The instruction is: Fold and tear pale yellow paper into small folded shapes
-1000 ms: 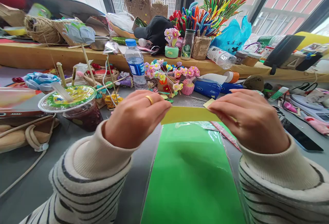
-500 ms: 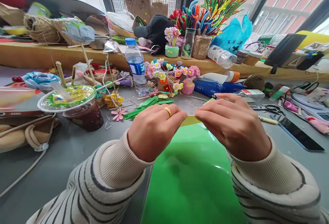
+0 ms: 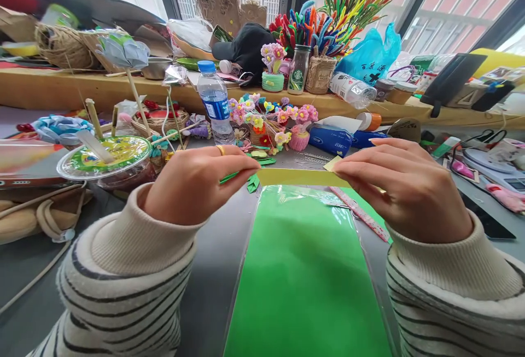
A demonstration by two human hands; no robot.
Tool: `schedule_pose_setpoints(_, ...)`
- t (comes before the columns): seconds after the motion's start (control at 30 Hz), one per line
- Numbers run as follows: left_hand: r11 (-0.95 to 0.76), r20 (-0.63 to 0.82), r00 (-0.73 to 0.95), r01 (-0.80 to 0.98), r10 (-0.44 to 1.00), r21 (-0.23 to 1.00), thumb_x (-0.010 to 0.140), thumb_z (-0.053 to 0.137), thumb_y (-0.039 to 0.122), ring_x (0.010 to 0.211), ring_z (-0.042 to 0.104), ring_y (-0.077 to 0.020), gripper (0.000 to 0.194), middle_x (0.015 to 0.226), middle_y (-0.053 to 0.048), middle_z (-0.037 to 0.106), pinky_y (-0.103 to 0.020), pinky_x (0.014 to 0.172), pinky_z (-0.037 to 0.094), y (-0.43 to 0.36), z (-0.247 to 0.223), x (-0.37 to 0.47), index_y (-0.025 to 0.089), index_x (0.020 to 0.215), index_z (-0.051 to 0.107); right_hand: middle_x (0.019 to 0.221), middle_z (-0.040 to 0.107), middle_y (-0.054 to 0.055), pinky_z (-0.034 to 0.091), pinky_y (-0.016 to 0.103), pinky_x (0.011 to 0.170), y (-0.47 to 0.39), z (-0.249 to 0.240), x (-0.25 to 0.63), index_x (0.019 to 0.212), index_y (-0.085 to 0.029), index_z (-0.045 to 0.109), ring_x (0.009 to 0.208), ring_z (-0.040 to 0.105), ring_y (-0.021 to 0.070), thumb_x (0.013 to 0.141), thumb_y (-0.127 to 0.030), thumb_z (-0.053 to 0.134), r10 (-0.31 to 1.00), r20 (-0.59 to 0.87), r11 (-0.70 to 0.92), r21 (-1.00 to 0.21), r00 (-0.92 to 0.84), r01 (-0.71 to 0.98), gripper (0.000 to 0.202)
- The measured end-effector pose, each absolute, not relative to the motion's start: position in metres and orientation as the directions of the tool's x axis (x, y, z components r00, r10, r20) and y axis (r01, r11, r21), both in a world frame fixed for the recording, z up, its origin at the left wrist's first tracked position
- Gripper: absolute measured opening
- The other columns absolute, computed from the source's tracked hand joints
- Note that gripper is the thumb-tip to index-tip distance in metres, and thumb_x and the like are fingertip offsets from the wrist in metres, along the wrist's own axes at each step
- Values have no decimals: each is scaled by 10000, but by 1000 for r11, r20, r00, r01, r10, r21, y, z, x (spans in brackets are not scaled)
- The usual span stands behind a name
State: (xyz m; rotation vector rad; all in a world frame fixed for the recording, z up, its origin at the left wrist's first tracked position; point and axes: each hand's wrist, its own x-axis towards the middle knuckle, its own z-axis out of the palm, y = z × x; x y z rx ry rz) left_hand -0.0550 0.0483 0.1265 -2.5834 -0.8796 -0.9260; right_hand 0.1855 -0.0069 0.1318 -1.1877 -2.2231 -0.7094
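Note:
My left hand [image 3: 197, 185], with a ring on one finger, has thumb and fingers pressed together above the table; I cannot make out anything in the pinch. My right hand [image 3: 404, 190] pinches a small pale yellow piece of paper [image 3: 331, 164] at its fingertips. Below and between the hands lies a stack of green paper [image 3: 307, 280] in a clear plastic sleeve. Along its far edge runs a yellow strip [image 3: 297, 177], apparently paper. A pink patterned ruler [image 3: 363, 215] rests slantwise beside the sleeve, partly under my right hand.
A lidded drink cup [image 3: 109, 157] stands at left, a water bottle [image 3: 215, 105] further back. Pink craft flowers [image 3: 301, 116] and a blue tissue pack [image 3: 331, 139] line the shelf's foot. A phone [image 3: 486, 217] lies at right, partly covered. Pipe cleaners [image 3: 353, 12] fill the shelf.
My hands have moved apart, left hand leftward and right hand rightward. More of the green paper's far end, the yellow strip and the ruler now show. The pale yellow piece stays with my right hand.

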Motion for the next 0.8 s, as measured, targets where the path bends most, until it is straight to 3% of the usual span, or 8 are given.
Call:
schedule_pose_setpoints(0.17, -707, 688, 572, 697, 447, -120, 742, 480, 282, 570, 602, -147, 168, 721, -2, 669, -246, 467, 436, 50, 131, -62, 228, 741, 639, 751, 665, 15, 395, 329, 775, -5, 130, 187, 721, -203, 605, 695, 586, 144, 761, -176, 474, 589, 636, 491, 207, -498, 846, 140)
schedule_pose_setpoints(0.3, -689, 797, 479, 716, 369, -111, 738, 503, 206, 640, 593, -153, 149, 750, -37, 659, -256, 547, 451, 40, 124, -43, 161, 814, 623, 735, 665, 16, 404, 325, 758, -1, 127, 181, 708, -189, 612, 682, 587, 145, 749, -163, 483, 584, 628, 494, 227, -514, 839, 138)
schedule_pose_setpoints(0.37, -756, 764, 528, 650, 370, -83, 733, 509, 200, 701, 586, -145, 178, 793, -42, 649, -249, 630, 460, 34, 115, -28, 142, 870, 605, 724, 664, 16, 405, 324, 757, -1, 125, 176, 704, -183, 615, 672, 588, 141, 751, -152, 476, 580, 620, 516, 221, -527, 828, 150)
schedule_pose_setpoints(0.43, -796, 712, 592, 600, 378, -77, 745, 490, 202, 675, 584, -137, 172, 777, -37, 645, -235, 607, 459, 29, 106, -16, 144, 856, 607, 715, 663, 15, 403, 322, 762, 0, 123, 171, 704, -181, 617, 669, 589, 136, 761, -142, 456, 585, 609, 534, 209, -536, 819, 175)
schedule_pose_setpoints(0.67, -771, 678, 542, 634, 497, 58, 750, 465, 179, 581, 581, -114, 157, 679, -9, 643, -200, 532, 437, 32, 104, -18, 174, 747, 622, 758, 655, 22, 407, 333, 762, -1, 126, 184, 773, -195, 614, 704, 579, 159, 754, -156, 481, 589, 620, 522, 197, -518, 830, 140)
schedule_pose_setpoints(0.77, -749, 676, 476, 640, 562, 171, 734, 488, 205, 586, 579, -112, 134, 693, -2, 653, -203, 559, 438, 41, 109, -25, 179, 731, 619, 790, 639, 80, 410, 338, 741, -6, 136, 212, 820, -176, 615, 759, 567, 209, 735, -180, 516, 586, 719, 372, 171, -374, 912, 131)
schedule_pose_setpoints(0.8, -743, 667, 453, 627, 592, 233, 727, 498, 214, 577, 575, -107, 124, 689, 2, 654, -200, 562, 440, 45, 109, -26, 180, 723, 617, 867, 617, 109, 405, 338, 746, -7, 138, 222, 896, -164, 597, 831, 546, 232, 729, -165, 521, 543, 796, 315, 100, -266, 944, 184)
